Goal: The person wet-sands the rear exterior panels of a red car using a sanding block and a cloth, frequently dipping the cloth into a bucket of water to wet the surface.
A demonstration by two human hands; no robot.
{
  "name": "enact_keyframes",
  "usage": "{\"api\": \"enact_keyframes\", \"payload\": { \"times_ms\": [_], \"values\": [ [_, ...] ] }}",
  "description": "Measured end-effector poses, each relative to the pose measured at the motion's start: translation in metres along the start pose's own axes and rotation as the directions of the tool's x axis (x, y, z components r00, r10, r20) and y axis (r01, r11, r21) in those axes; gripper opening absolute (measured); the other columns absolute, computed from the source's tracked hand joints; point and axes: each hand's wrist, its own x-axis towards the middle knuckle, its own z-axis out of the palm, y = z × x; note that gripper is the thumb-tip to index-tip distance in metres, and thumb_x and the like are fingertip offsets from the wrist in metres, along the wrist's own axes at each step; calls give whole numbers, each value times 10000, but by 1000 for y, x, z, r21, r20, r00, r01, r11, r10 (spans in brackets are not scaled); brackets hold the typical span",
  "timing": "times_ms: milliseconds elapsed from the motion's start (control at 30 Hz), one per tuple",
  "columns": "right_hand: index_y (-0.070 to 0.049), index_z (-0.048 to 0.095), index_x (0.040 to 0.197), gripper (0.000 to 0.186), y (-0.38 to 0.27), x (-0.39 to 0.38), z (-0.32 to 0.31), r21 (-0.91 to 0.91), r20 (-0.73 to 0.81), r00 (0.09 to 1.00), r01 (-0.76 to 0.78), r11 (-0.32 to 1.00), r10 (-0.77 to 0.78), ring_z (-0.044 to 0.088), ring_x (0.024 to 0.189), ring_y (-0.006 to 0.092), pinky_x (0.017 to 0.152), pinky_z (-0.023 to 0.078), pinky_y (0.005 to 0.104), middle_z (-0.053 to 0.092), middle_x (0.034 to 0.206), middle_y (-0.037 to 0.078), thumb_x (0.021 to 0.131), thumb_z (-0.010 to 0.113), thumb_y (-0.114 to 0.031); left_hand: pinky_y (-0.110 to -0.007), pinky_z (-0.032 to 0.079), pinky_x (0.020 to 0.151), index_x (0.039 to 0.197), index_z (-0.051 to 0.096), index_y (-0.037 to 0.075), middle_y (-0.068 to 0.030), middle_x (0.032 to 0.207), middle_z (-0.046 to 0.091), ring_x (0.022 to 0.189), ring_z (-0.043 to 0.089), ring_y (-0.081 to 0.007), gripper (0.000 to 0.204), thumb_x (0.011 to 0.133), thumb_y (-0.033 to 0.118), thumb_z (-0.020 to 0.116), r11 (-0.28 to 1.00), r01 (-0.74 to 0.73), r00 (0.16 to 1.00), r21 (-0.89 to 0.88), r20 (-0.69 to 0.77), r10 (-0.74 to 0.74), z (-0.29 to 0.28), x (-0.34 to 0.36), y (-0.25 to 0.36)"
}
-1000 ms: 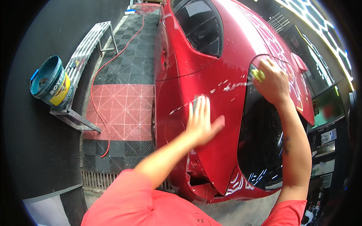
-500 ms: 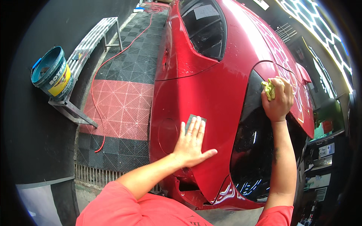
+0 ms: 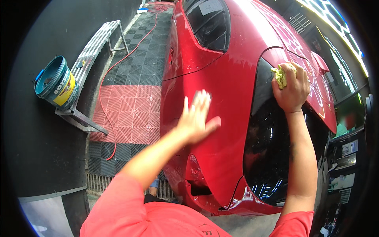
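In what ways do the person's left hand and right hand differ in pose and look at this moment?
The left hand is flat with its fingers extended, while the right hand is curled around a yellow-green cloth.
The left hand is over the red body panel; the right hand is by the dark rear glass.
The left hand looks blurred, the right hand sharper.
Both are bare, with no gloves.

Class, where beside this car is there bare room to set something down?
The red floor tiles between the hose and car look free, as does the far stretch of the bench. The bench's near end is crowded by the bucket.
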Motion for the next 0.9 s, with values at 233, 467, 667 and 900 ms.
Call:
{"api": "enact_keyframes", "payload": {
  "times_ms": [233, 467, 667, 900],
  "values": [
    [-214, 742, 1169, 433, -11, 7, 10, 11, -18, 1000, -4, 1000, 4, 699, 1080, 289, 895, 581, 447, 706, 1216, 37, 760, 882, -234, -655, 54, 1356, 1744, 149, -64, -293, 1831, 129, 1721, 78, -421, 1083, 1083, 742, 442, 993, 105, 990, -50, -92, -109, 11, -2, -16],
    [-200, 747, 1152, 392, -13, 13, 10, 5, -44, 999, 4, 1000, -3, 705, 1059, 290, 875, 583, 443, 708, 1219, 39, 780, 867, -224, -592, 71, 1380, 1754, 185, -23, -251, 1840, 162, 1727, 93, -360, 1052, 1087, 765, 392, 968, 231, 973, -99, 15, -231, -21, 52, -62],
    [-195, 749, 1155, 377, -7, 6, 8, -3, -36, 999, 20, 1000, -20, 709, 1064, 296, 870, 576, 443, 711, 1207, 58, 799, 862, -242, -550, 56, 1389, 1758, 212, 3, -250, 1840, 162, 1728, 94, -358, 974, 1094, 655, 501, 998, -13, 1000, -60, 28, 15, 2, 14, -113],
    [-189, 747, 1170, 379, -14, 13, 14, 17, -48, 998, 43, 999, -42, 714, 1055, 312, 878, 572, 453, 717, 1194, 69, 813, 861, -245, -551, 73, 1388, 1754, 244, 13, -234, 1838, 193, 1721, 132, -370, 914, 1112, 611, 503, 966, -69, 997, -248, -55, 57, -6, 71, -102]
  ]
}}
